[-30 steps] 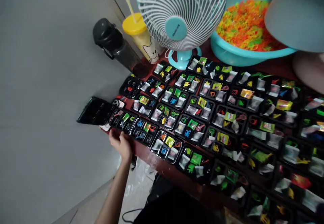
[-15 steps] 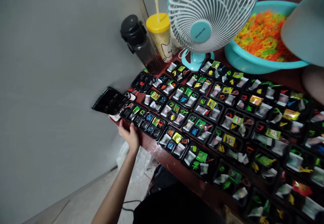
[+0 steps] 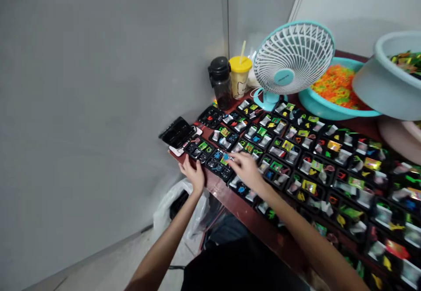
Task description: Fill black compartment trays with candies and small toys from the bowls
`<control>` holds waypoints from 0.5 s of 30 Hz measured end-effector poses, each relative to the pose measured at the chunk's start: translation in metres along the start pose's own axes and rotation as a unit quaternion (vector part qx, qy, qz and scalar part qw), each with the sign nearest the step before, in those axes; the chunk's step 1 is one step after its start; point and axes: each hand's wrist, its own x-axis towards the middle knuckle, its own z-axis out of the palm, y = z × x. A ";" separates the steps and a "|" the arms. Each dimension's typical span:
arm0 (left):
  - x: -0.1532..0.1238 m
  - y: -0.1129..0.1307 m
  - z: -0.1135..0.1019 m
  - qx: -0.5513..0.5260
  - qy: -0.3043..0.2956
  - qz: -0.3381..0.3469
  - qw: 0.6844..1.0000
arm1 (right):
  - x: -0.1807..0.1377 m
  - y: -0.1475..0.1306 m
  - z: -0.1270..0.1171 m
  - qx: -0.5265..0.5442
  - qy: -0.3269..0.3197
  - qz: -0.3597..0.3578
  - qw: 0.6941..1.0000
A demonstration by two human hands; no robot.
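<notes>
My left hand (image 3: 193, 173) rests at the table's front edge, thumb and fingers apart, touching the near side of a black compartment tray (image 3: 194, 151) holding small toys and a green packet. My right hand (image 3: 245, 168) reaches over the neighbouring black tray (image 3: 215, 167), its fingertips pinched together beside a green-yellow packet (image 3: 225, 159). A bit of blue shows at those fingertips, too small to name. Left of these trays, a dark empty-looking tray or stack of trays (image 3: 177, 132) stands tilted near the wall.
Rows of filled trays (image 3: 309, 186) cover the table to the right. Behind stand a black-lidded bottle (image 3: 222, 85), a yellow-lidded cup (image 3: 240, 78), a fan (image 3: 292, 58), a turquoise basin (image 3: 338, 109) of orange and yellow pieces and a grey basin (image 3: 384, 85). A white plastic bag (image 3: 164, 203) hangs below.
My right hand has come into view from the right and reached over the tray beside my left hand. The left hand stays at the tray edge. The view has shifted.
</notes>
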 end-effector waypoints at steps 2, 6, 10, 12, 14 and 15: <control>0.000 -0.001 0.000 0.004 0.000 0.009 1.000 | 0.037 -0.022 0.038 -0.073 -0.056 -0.046 0.995; -0.001 0.002 -0.002 -0.001 0.010 -0.019 1.000 | 0.085 -0.046 0.090 -0.194 -0.127 -0.091 0.969; -0.001 0.003 -0.003 -0.010 0.010 -0.018 1.000 | 0.086 -0.033 0.095 -0.172 -0.113 -0.099 0.974; -0.001 0.003 -0.004 -0.012 0.010 -0.010 1.000 | 0.081 -0.020 0.087 -0.101 -0.105 -0.083 0.986; -0.001 0.003 -0.003 -0.008 0.012 -0.007 1.000 | 0.074 -0.009 0.075 0.008 -0.084 -0.067 0.994; -0.001 0.004 -0.002 -0.005 0.011 -0.006 1.000 | 0.068 -0.005 0.067 0.064 -0.062 -0.062 0.994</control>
